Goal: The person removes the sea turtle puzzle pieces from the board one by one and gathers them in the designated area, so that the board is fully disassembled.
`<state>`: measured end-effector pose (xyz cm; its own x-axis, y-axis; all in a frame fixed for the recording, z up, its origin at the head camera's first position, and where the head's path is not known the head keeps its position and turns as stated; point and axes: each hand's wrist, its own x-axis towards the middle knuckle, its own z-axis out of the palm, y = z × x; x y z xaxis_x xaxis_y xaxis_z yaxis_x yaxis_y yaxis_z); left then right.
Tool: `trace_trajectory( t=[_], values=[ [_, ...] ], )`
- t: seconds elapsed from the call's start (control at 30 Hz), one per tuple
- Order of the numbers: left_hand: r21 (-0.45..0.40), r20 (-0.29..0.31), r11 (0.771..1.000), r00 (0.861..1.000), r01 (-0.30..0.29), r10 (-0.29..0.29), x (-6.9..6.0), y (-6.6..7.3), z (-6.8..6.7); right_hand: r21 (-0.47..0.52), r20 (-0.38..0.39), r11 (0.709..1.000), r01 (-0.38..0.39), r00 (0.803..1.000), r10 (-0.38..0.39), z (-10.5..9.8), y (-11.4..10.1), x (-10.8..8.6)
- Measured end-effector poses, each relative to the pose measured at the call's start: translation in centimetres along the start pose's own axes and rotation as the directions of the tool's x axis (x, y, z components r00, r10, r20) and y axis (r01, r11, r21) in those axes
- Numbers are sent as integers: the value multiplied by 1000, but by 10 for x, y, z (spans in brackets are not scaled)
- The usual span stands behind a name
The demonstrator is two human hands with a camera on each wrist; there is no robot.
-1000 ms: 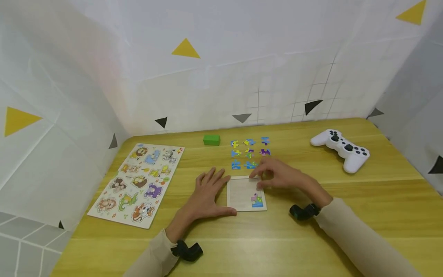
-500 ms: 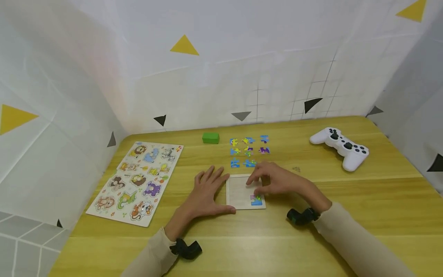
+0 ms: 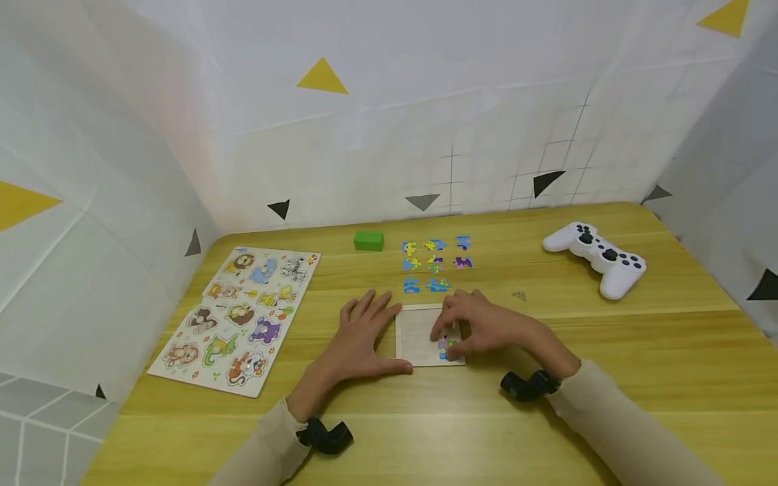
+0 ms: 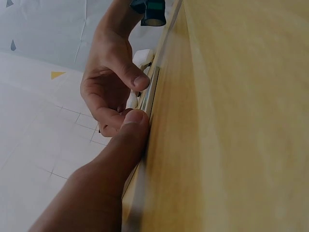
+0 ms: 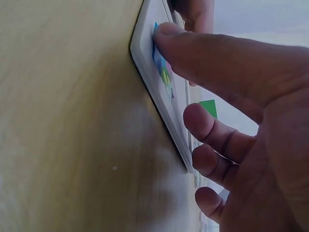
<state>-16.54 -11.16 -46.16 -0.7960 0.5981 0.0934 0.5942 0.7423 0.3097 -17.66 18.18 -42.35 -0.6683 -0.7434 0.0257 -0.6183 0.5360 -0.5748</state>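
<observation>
A shallow square puzzle tray [image 3: 416,336] lies on the table before me. In its lower right corner sits a pink, green and blue patch of jigsaw puzzle piece [image 3: 443,343]; whether it is one piece or more I cannot tell. My right hand [image 3: 486,325] is over the tray's right side, its thumb pressing the patch, as the right wrist view shows; its other fingers are bent and apart from the thumb. My left hand [image 3: 360,343] rests spread at the tray's left side, index fingertip by the upper corner and thumb by the lower one. Behind the tray lie several loose jigsaw pieces [image 3: 411,285].
An animal puzzle board [image 3: 228,317] lies on the left of the table. A green block [image 3: 369,241] stands near the back edge. On the right is a white game controller [image 3: 595,256]. Patterned white cloth [image 3: 365,162] hangs behind the table.
My right hand has come down and toward me from the tray's upper right edge, and its thumb is now on the patch. My left hand has kept its place. The view has shifted slightly.
</observation>
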Motion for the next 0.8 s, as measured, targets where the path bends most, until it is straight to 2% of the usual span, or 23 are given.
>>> trace_trajectory(
  t=[0.43, 0.8],
  values=[
    [10, -13, 1000, 1000, -8, 8, 1, 0, 0, -39, 7, 999, -9, 1000, 9, -2, -1, -2],
    [5, -4, 1000, 1000, 7, -7, 0, 1, 0, -26, 37, 1000, -10, 999, 11, -3, -3, -3]
  ],
)
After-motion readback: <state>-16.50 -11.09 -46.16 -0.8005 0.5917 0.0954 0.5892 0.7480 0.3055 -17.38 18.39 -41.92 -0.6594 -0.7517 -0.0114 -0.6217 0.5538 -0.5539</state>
